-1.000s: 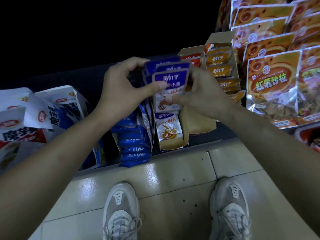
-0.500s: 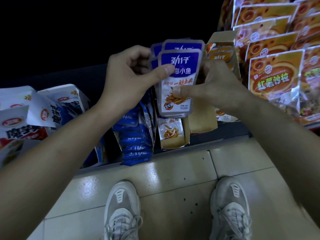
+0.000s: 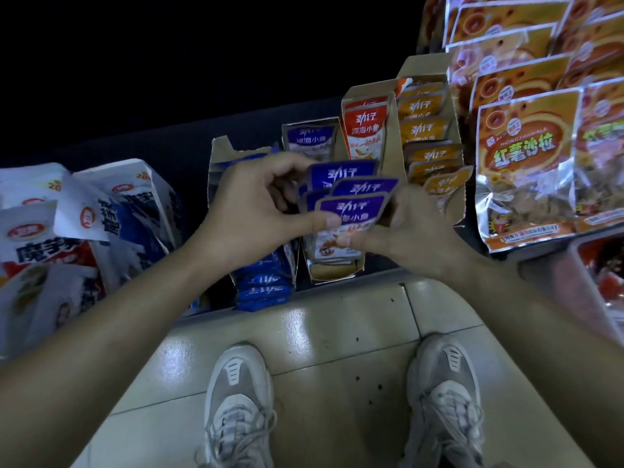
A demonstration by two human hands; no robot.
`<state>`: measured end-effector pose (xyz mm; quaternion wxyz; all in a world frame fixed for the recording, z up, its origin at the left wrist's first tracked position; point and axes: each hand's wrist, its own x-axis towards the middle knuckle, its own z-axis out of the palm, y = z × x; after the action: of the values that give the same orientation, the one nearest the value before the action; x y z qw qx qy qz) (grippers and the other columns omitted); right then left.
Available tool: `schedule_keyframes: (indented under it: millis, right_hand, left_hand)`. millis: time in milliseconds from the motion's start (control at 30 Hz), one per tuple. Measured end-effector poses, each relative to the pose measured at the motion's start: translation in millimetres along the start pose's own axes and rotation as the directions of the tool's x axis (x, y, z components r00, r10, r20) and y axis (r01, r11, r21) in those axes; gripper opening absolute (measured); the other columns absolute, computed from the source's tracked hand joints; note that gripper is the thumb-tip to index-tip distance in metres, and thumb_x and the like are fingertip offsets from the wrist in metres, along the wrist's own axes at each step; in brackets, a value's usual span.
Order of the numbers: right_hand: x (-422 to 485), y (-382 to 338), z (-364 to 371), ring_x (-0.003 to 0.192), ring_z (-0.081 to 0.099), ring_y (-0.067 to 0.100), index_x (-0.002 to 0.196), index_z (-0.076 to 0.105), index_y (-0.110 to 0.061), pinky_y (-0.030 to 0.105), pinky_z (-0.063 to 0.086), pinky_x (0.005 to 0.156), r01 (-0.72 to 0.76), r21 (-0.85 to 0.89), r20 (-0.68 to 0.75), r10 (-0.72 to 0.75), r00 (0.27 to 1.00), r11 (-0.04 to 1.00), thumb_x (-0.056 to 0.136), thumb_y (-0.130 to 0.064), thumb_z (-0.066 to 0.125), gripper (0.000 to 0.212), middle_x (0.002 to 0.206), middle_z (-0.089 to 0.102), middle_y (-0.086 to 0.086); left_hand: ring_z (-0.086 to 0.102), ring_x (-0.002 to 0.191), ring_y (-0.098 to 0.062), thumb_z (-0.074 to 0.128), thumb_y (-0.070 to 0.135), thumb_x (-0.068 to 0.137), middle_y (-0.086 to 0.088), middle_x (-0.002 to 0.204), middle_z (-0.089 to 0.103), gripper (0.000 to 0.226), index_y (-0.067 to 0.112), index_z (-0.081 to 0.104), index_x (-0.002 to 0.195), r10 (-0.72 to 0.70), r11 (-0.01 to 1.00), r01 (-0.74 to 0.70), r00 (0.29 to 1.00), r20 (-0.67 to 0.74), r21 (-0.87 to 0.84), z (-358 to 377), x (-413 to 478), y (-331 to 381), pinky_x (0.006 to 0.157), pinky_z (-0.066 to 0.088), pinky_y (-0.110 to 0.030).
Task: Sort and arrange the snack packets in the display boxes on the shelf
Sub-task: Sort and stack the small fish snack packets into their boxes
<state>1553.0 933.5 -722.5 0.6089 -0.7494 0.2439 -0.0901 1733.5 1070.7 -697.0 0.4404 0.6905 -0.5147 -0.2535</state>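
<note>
Left hand and right hand both pinched around fanned purple packets, centre frame, above cardboard display box. Lower packet halves hidden by thumbs. Orange packets at 1 o'clock, text blurred.

**Readable print on the shelf stock**

Printed white on the purple-topped foil sachets near centre: 劲仔, with 海小鱼 beneath. On the red-topped foil sachet at 12 o'clock: 劲仔 and 深海小鱼. On the orange foil sachets at 1 o'clock: 劲仔. On the large orange plastic bag at 3 o'clock: HONGSHUSHALA, 红薯沙拉. On the white-and-blue bags at 9 o'clock: 魔芋, rest creased.
</note>
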Motion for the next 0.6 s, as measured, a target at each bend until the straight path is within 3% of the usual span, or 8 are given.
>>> schedule_keyframes:
  millis: [167, 233, 300, 433, 500, 600]
  right_hand:
    - [-11, 6, 8, 0.104, 0.068, 0.007, 0.124, 0.059, -0.01, 0.026, 0.057, 0.085, -0.03, 0.052, 0.05, 0.028, 0.998, 0.998, 0.069, -0.001, 0.087, 0.061, 0.11, 0.07, -0.006]
    - [-15, 7, 11, 0.105, 0.067, 0.009, 0.124, 0.059, -0.012, 0.03, 0.058, 0.086, -0.013, 0.053, 0.051, 0.01, 0.999, 0.999, 0.067, -0.002, 0.088, 0.065, 0.111, 0.067, -0.009]
    - [-22, 6, 10, 0.106, 0.065, 0.006, 0.127, 0.057, -0.015, 0.023, 0.056, 0.085, 0.015, 0.058, 0.028, -0.017, 0.999, 0.998, 0.068, -0.007, 0.088, 0.066, 0.114, 0.066, -0.011]
    - [-30, 5, 3, 0.11, 0.061, 0.003, 0.132, 0.056, -0.018, 0.013, 0.05, 0.085, 0.094, -0.035, -0.018, -0.094, 0.995, 0.995, 0.074, -0.011, 0.085, 0.066, 0.121, 0.064, -0.01]
    - [-30, 6, 6, 0.113, 0.061, 0.005, 0.133, 0.057, -0.018, 0.015, 0.05, 0.089, 0.098, -0.074, 0.001, -0.098, 0.995, 0.992, 0.074, -0.011, 0.086, 0.066, 0.123, 0.063, -0.01]
    - [-31, 7, 8, 0.11, 0.062, 0.009, 0.128, 0.061, -0.018, 0.022, 0.054, 0.088, 0.106, -0.104, 0.029, -0.104, 0.994, 0.989, 0.074, -0.013, 0.086, 0.059, 0.116, 0.063, -0.013]
  left_hand:
    - [0.061, 0.087, 0.007, 0.089, 0.041, 0.071, 0.021, 0.099, 0.065, 0.053, 0.028, 0.068, 0.117, 0.09, 0.971, -0.099, 0.994, 0.055, 0.216, 6, -15, 0, 0.071, 0.044, -0.007]
    - [0.06, 0.087, 0.003, 0.086, 0.044, 0.073, 0.015, 0.1, 0.065, 0.05, 0.023, 0.072, 0.116, 0.122, 0.94, -0.136, 0.99, 0.065, 0.313, 9, -23, -5, 0.071, 0.047, -0.015]
    - [0.063, 0.091, -0.004, 0.082, 0.046, 0.076, 0.008, 0.107, 0.066, 0.052, 0.018, 0.072, 0.119, 0.173, 0.923, -0.179, 0.984, 0.047, 0.342, 15, -32, -11, 0.073, 0.054, -0.026]
    - [0.065, 0.093, -0.007, 0.085, 0.045, 0.077, 0.004, 0.11, 0.068, 0.055, 0.014, 0.072, 0.121, 0.244, 0.914, -0.236, 0.97, 0.016, 0.331, 21, -40, -16, 0.076, 0.057, -0.031]
    - [0.065, 0.093, -0.01, 0.084, 0.05, 0.077, 0.005, 0.11, 0.068, 0.059, 0.013, 0.072, 0.122, 0.239, 0.925, -0.241, 0.97, 0.044, 0.294, 14, -40, -13, 0.078, 0.055, -0.034]
    - [0.058, 0.095, -0.012, 0.061, 0.05, 0.092, 0.011, 0.106, 0.069, 0.045, 0.015, 0.073, 0.119, 0.281, 0.909, -0.296, 0.955, 0.093, 0.293, -6, -33, -7, 0.083, 0.041, -0.037]
